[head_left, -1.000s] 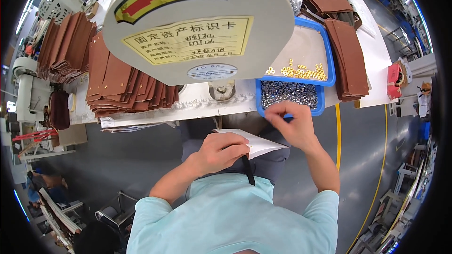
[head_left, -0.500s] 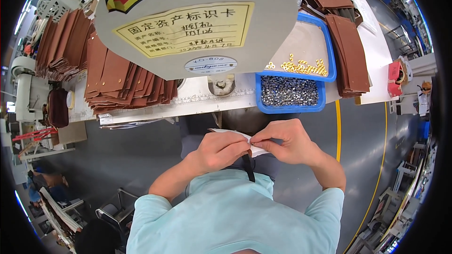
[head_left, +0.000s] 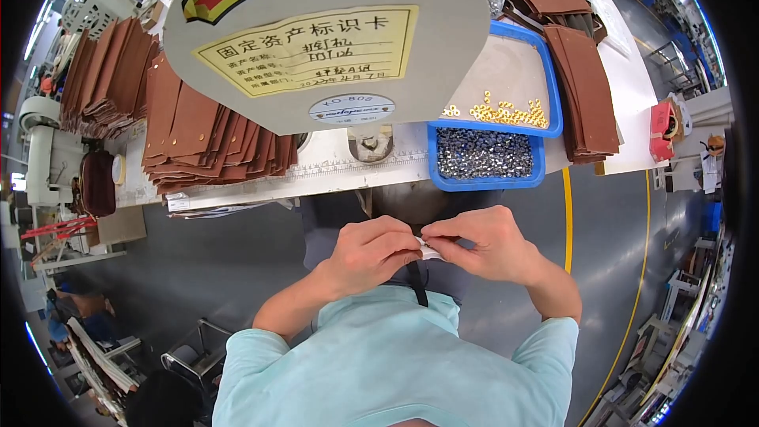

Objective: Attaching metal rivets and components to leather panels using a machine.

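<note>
Above my lap, my left hand (head_left: 370, 253) and my right hand (head_left: 481, 245) meet, thumbs and fingers pinched. Between them they grip a small, flat white piece (head_left: 429, 253). Only a narrow strip of it shows, so its kind and most of its shape are hidden by my fingers. A tiny dark spot lies where the fingertips come together; it is too small to name. Beyond my hands, at the table's front edge, a blue tray (head_left: 487, 155) holds many small silvery metal parts. Overlapping its far side is a larger blue tray (head_left: 551, 71) with gold-coloured rings.
A big pale machine head (head_left: 316, 24) with a yellow label overhangs the table (head_left: 348, 178). Brown leather-like pieces (head_left: 186, 130) are stacked to its left, and another brown stack (head_left: 583, 95) lies right of the trays. A red box (head_left: 662, 136) sits at the far right.
The white piece shows less now, its left part having gone out of sight behind my fingers. My hands have shifted slightly, still pinched together. The view has moved a little against the machine.
</note>
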`<control>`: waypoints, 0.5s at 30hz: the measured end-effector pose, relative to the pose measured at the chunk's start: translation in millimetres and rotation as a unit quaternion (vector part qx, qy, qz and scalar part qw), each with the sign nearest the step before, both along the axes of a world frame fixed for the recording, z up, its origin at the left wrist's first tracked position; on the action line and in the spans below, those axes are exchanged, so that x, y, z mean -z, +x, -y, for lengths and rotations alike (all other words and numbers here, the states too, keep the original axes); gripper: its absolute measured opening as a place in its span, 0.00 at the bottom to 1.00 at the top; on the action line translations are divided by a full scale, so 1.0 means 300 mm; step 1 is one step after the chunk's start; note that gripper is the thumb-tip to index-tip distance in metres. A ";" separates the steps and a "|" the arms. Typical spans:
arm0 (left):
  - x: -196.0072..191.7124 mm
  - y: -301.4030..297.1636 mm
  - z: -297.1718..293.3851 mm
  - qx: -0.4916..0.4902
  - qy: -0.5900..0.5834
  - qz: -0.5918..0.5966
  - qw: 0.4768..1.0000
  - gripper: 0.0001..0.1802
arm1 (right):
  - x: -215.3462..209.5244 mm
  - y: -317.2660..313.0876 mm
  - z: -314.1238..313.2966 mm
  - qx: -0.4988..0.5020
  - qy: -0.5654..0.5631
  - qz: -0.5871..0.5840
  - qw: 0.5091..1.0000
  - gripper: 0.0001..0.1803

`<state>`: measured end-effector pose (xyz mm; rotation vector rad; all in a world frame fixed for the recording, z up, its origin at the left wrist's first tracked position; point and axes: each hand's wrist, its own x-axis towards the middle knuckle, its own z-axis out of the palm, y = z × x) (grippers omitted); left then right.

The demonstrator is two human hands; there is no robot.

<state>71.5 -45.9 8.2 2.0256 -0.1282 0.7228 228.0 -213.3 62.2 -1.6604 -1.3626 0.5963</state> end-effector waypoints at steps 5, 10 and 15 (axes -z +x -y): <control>0.007 0.003 0.003 0.001 0.004 0.003 1.000 0.14 | -0.001 -0.006 -0.002 0.019 -0.031 -0.030 0.999 0.10; 0.007 0.018 -0.001 0.007 0.000 -0.006 1.000 0.13 | 0.007 0.008 -0.005 0.018 -0.042 -0.070 0.997 0.11; -0.017 0.030 0.003 0.007 -0.009 -0.028 1.000 0.12 | -0.007 0.015 0.017 0.026 -0.022 -0.016 0.999 0.12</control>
